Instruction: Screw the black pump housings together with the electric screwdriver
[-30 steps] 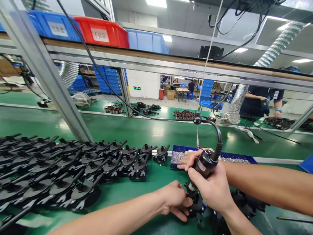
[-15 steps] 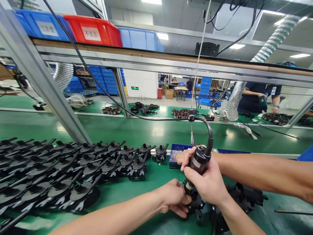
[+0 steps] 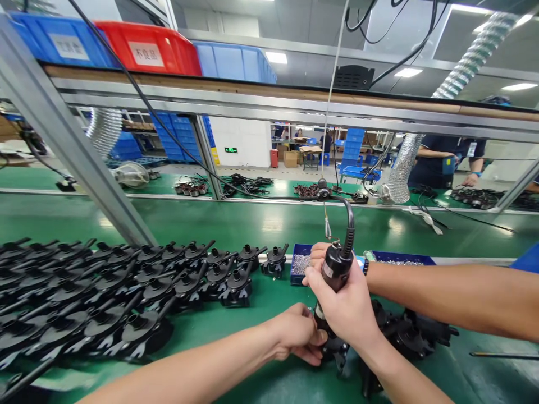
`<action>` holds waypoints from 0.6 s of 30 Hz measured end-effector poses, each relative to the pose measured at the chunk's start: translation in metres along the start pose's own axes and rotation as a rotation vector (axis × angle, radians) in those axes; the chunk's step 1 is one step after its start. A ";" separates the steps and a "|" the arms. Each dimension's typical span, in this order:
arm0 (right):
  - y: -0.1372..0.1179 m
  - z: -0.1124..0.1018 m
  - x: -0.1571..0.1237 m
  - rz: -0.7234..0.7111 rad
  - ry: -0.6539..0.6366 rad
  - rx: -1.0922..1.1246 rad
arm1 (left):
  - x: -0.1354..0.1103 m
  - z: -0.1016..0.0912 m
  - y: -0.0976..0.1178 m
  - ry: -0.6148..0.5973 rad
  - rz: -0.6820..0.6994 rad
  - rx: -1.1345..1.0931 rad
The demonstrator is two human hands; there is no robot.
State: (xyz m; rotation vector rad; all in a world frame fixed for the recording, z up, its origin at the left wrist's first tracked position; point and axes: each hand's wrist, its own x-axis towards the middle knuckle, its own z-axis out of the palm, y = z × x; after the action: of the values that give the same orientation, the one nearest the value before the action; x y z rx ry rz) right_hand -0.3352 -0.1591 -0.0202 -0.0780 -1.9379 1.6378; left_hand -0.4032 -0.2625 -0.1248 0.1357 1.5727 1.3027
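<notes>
My right hand (image 3: 347, 311) is closed around a black electric screwdriver (image 3: 334, 269), held upright with its tip down on a black plastic pump housing (image 3: 337, 350) on the green bench. A curved cable rises from the screwdriver's top. My left hand (image 3: 300, 336) is closed on the same housing from the left, steadying it. Another person's forearm (image 3: 455, 294) reaches in from the right; its hand (image 3: 319, 253) lies behind the screwdriver, at a blue tray of small screws (image 3: 300, 264).
Several black housings (image 3: 126, 286) lie in rows on the left, more (image 3: 412, 334) sit right of my hands. A slanted metal post (image 3: 71, 146) stands at left. Coloured bins sit on the overhead shelf. A person (image 3: 442, 163) works at the far bench.
The screwdriver and my right hand have shifted slightly left and stand more upright. My left hand stays on the housing. The view has drifted a little.
</notes>
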 end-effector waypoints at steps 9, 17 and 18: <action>-0.003 -0.003 0.003 0.045 -0.095 0.162 | -0.005 -0.001 -0.006 0.011 0.069 0.000; 0.003 -0.001 0.000 -0.005 -0.107 0.182 | -0.007 0.002 -0.017 0.006 0.180 0.001; 0.004 -0.001 0.001 -0.013 -0.102 0.182 | -0.006 0.004 -0.023 0.016 0.231 -0.002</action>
State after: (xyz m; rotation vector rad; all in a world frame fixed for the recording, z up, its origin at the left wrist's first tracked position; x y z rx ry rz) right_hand -0.3364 -0.1569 -0.0231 0.0915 -1.8493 1.8331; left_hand -0.3859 -0.2728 -0.1377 0.3137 1.6049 1.4860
